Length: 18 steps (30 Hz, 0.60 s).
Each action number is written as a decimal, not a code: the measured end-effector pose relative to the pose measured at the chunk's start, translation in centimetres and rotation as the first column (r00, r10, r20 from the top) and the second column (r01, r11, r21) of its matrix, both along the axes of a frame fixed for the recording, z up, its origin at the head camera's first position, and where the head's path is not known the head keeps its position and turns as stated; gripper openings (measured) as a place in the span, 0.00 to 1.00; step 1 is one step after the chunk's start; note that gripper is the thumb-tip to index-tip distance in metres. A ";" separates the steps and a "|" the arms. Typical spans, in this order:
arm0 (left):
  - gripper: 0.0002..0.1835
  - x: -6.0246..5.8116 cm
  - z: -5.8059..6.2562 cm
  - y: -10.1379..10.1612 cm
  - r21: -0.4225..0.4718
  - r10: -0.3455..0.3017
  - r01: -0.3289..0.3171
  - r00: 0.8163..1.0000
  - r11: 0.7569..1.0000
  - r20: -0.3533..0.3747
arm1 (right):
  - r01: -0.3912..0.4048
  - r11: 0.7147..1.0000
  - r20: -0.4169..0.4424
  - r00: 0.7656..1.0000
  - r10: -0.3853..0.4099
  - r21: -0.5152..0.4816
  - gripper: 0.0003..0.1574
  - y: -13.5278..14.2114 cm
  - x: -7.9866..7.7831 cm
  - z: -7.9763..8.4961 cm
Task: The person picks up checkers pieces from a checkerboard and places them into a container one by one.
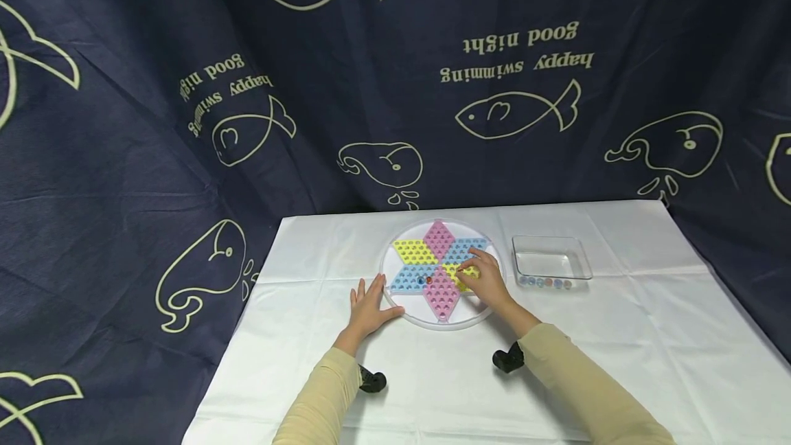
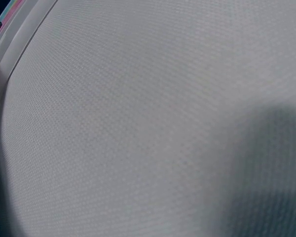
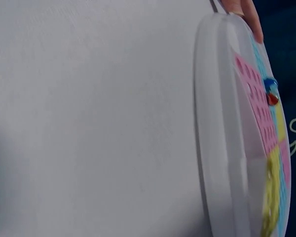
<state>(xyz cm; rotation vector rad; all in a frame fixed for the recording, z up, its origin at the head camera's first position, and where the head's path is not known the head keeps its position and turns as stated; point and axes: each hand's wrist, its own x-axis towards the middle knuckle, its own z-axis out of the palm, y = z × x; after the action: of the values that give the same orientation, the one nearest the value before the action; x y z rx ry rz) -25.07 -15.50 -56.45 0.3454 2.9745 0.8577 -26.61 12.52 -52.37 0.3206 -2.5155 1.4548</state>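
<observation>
A round white Chinese checkers board (image 1: 414, 307) with a pink, yellow and blue star lies on the table. In its left blue section sit a blue marble (image 1: 421, 280) and a red marble (image 1: 429, 280), side by side. My left hand (image 1: 369, 309) rests at the board's left rim, fingers spread and fairly straight, the thumb against the edge. My right hand (image 1: 488, 285) is over the right yellow section, thumb and index tips close together; whether a marble is between them is too small to tell. The right wrist view shows left-hand fingers (image 3: 244, 15) on the rim.
A clear plastic box (image 1: 552, 258) stands right of the board, with several marbles (image 1: 545, 283) along its near side. White cloth covers the table (image 1: 432, 376). Behind it hangs a dark blue curtain (image 1: 371, 88) with fish and whale drawings.
</observation>
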 end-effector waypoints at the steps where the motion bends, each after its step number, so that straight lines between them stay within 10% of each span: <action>1: 0.51 0.0 0.0 0.0 0.005 0.002 -0.002 1.000 1.000 0.005 | 0.003 1.000 -0.007 1.000 -0.002 0.006 0.10 0.3 -0.1 0.1; 18: 0.50 0.0 0.2 0.1 -0.001 -0.001 0.001 1.000 1.000 -0.003 | 0.099 0.993 -0.018 0.995 -0.098 0.063 0.11 5.6 -0.9 1.9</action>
<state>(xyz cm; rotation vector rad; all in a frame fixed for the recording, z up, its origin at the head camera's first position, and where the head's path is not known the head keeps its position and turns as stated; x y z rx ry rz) -25.09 -15.43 -56.22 0.3488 2.9773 0.8571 -27.53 18.17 -50.47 0.2140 -2.5315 1.3329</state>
